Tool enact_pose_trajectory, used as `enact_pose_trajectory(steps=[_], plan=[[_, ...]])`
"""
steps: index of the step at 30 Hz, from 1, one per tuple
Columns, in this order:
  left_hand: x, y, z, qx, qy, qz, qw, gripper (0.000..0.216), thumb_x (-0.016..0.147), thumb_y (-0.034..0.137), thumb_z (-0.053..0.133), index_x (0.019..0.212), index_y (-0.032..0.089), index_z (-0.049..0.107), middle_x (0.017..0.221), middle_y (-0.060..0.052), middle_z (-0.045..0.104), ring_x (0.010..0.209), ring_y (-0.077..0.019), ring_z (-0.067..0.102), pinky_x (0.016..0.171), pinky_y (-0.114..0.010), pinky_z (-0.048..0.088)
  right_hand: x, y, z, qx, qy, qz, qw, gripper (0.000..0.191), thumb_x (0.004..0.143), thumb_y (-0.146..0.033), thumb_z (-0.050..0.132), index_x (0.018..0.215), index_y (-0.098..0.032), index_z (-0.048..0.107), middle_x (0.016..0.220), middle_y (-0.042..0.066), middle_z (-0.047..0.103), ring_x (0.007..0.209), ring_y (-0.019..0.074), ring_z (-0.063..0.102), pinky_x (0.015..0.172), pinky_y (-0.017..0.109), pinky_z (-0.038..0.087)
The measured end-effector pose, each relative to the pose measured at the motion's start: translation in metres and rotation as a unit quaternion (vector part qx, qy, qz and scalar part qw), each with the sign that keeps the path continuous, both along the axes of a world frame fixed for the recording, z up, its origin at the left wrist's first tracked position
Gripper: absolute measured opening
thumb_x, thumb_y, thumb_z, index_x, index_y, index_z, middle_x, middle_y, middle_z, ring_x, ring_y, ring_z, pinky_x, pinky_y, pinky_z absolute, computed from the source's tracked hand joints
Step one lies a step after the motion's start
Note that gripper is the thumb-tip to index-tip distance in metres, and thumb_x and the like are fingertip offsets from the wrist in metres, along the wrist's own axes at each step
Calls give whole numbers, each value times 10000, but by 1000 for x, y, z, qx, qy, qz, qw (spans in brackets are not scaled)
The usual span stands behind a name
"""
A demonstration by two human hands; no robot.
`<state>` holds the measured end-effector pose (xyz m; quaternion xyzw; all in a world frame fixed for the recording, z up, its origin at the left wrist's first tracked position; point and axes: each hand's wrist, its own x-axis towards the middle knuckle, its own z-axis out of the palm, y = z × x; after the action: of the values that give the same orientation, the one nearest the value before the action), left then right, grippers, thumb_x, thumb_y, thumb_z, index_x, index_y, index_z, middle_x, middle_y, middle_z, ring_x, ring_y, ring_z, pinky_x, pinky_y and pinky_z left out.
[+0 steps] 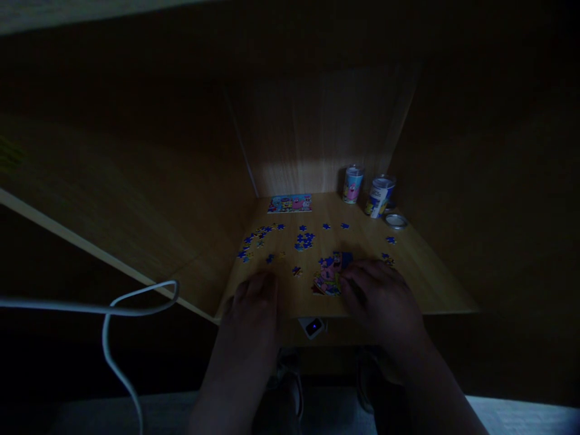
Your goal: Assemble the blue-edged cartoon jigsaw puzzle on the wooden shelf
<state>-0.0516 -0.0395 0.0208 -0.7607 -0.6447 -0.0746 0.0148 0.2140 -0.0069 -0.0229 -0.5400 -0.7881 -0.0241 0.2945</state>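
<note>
My right hand (385, 296) is at the right side of a partly joined jigsaw puzzle (328, 275) showing pink, yellow and blue cartoon figures. Its thumb and index finger close on a puzzle piece at the joined part's edge; the piece is mostly hidden by the fingers. Near the front left of the board, my left hand (254, 297) rests with loosely bent fingers slightly apart, seemingly holding nothing. Between the hands lies a loose puzzle piece (297, 271). More loose pieces (304, 240) are spread behind, many with their blue side showing.
A picture card (290, 203) lies at the back left. Two cartoon-printed cans, one pink and blue (352, 185) and one blue and white (379, 197), stand at back right beside a round lid (396, 221). Wooden panels enclose the dim space. A white cable (109, 309) hangs left.
</note>
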Motion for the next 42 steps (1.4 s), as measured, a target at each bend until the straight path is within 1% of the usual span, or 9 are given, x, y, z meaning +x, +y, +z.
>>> enact_pose_trajectory(steps=[3,7,17,23,28,32,35,38,42], plan=[[10,-2,-4,14,-18,-35,999,490,1115,237,514,1597,237,605,1633,-141,636,1472,-364,623,1173,-605,577,0,1,-1,1,2,2,1000,226,1107,-371,591,1049,-249,772,1095,71,792,1036,272,700,970,455,539],[20,6,-12,20,-13,-41,999,527,1137,430,553,1639,274,584,1782,-121,469,1611,-381,486,1278,-626,477,-1,0,-1,10,2,-3,1000,229,1108,-375,595,1035,-253,774,1084,72,793,1032,270,704,983,451,531],[23,24,-22,10,4,12,1000,591,1147,517,507,1701,314,527,1853,-146,311,1712,-436,288,1347,-695,301,-1,1,-1,15,5,-2,1000,217,1100,-371,605,1032,-251,773,1087,76,795,1035,267,706,975,439,536],[19,28,-27,26,-17,31,999,655,1126,590,526,1723,324,487,1844,-192,303,1706,-491,253,1317,-730,312,0,0,0,8,-2,-1,1000,241,1108,-374,581,1023,-253,771,1096,80,795,1044,271,706,998,454,535],[11,36,-27,34,-23,80,996,779,1125,650,463,1762,205,406,1820,-251,320,1706,-467,275,1342,-717,269,-1,-1,1,-1,-1,-4,1000,245,1110,-379,574,1035,-254,772,1097,84,793,1046,271,706,1012,463,543],[5,46,-24,24,-40,81,996,765,1149,640,357,1793,228,321,1839,-178,307,1723,-404,266,1350,-726,252,-1,-1,1,0,-4,-3,1000,246,1109,-374,570,1036,-258,774,1120,84,794,1063,281,701,1005,467,542],[2,53,-21,9,-47,82,996,770,1159,623,318,1809,213,262,1851,-159,272,1732,-394,238,1350,-732,256,-1,-1,1,-3,-6,-7,1000,250,1110,-379,566,1049,-256,775,1132,86,795,1062,285,704,986,467,541],[2,59,-20,8,-42,87,995,768,1161,613,321,1801,189,282,1846,-167,283,1728,-388,253,1361,-706,256,-1,-1,1,-2,-3,-6,1000,244,1109,-380,577,1047,-251,775,1130,83,795,1060,278,704,991,457,533],[1,63,-25,44,-39,95,994,796,1151,640,351,1759,126,374,1819,-202,350,1706,-421,308,1362,-671,283,-3,-1,2,-3,0,-6,1000,237,1110,-369,582,1034,-249,772,1119,79,795,1050,280,700,987,462,524]])
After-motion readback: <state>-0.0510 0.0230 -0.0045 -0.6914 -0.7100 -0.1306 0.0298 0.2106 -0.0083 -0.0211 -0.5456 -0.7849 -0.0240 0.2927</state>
